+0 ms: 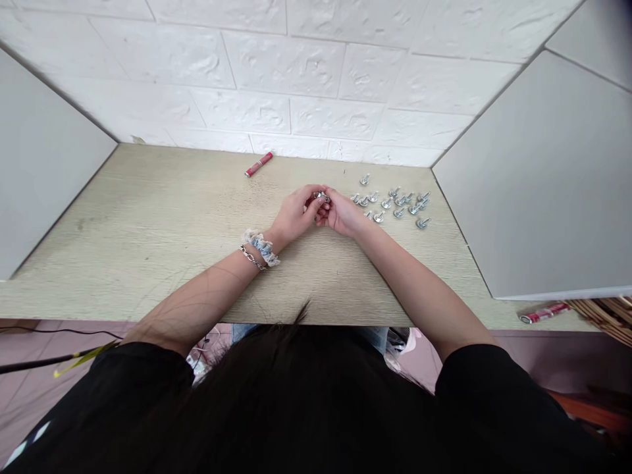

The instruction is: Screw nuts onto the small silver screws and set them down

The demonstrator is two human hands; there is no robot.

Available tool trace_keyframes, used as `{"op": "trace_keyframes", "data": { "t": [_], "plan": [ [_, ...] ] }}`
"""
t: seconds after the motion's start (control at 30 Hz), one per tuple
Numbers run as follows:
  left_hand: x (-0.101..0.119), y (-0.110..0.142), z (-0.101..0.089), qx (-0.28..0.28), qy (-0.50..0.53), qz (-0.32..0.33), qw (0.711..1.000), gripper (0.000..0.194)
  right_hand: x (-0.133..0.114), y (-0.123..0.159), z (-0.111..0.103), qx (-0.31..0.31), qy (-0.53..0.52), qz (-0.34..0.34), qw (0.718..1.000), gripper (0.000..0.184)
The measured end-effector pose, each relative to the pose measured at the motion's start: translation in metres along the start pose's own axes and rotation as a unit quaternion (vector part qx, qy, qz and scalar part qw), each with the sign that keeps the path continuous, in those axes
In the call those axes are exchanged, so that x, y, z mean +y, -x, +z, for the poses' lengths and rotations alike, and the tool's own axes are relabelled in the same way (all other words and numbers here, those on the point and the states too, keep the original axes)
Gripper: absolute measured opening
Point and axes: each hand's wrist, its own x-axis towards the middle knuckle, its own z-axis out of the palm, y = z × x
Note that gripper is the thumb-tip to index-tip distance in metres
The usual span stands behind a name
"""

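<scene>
Over the middle of the wooden board, my left hand [296, 214] and my right hand [342, 214] meet, fingers curled in toward each other. Between the fingertips shines a small silver metal bolt piece [322, 196]; how many parts it has is too small to tell. Both hands are closed around it, and some of the right fingers lie hidden behind the left thumb. Just right of my right hand, several silver bolts with wide round bases [386, 203] are scattered, most with their shanks sticking up or leaning. A scrunchie [264, 249] and a chain bracelet circle my left wrist.
A red tube-shaped stick [259, 164] lies near the white brick-pattern wall [316, 85]. Grey-white panels stand at left [44, 158] and right [548, 178]. Another red cylinder [544, 313] lies by a wicker basket [607, 316] at the board's front right edge.
</scene>
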Motion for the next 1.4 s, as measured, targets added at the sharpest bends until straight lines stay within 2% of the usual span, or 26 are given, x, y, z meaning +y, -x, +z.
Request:
{"op": "trace_keyframes", "data": {
  "t": [0.1, 0.27, 0.47, 0.57, 0.67, 0.83, 0.97, 1.17, 1.4],
  "plan": [
    [-0.0009, 0.0, 0.0009, 0.006, 0.0, 0.001, 1.0, 0.027, 0.0005, 0.0005, 0.0007, 0.0, -0.019, -0.006, 1.0, 0.037],
    [-0.0007, -0.0006, 0.0009, 0.016, 0.01, -0.011, 1.0, 0.024, 0.0006, 0.0021, 0.001, 0.005, -0.032, -0.014, 0.999, 0.033],
    [-0.0029, -0.0026, 0.0008, 0.041, 0.013, -0.034, 0.998, 0.021, 0.0017, 0.0023, -0.0021, -0.015, -0.02, -0.018, 1.0, 0.03],
    [-0.0061, -0.003, 0.0019, 0.047, 0.007, -0.034, 0.998, 0.023, 0.0023, 0.0023, -0.0041, -0.023, -0.023, -0.026, 0.999, 0.022],
    [-0.0076, -0.0029, 0.0024, 0.048, 0.0, -0.036, 0.998, 0.023, 0.003, 0.0024, -0.0059, -0.035, -0.042, -0.037, 0.998, 0.009],
    [-0.0039, -0.0021, 0.0008, 0.035, 0.002, -0.034, 0.999, 0.02, 0.0021, 0.0045, -0.0058, -0.045, -0.06, -0.047, 0.996, 0.015],
    [-0.0004, -0.0016, -0.0002, 0.025, -0.005, -0.031, 0.999, 0.021, -0.0008, 0.0045, -0.0025, -0.023, -0.062, -0.026, 0.997, 0.004],
    [-0.0006, -0.0012, 0.0001, 0.018, -0.008, -0.017, 1.0, 0.023, -0.0001, -0.0004, 0.0001, -0.017, -0.026, 0.002, 1.0, 0.034],
    [-0.0004, -0.0009, -0.0011, 0.013, -0.009, 0.001, 1.0, 0.027, 0.0009, 0.0001, 0.0008, 0.006, -0.025, 0.002, 1.0, 0.033]
  ]
}}
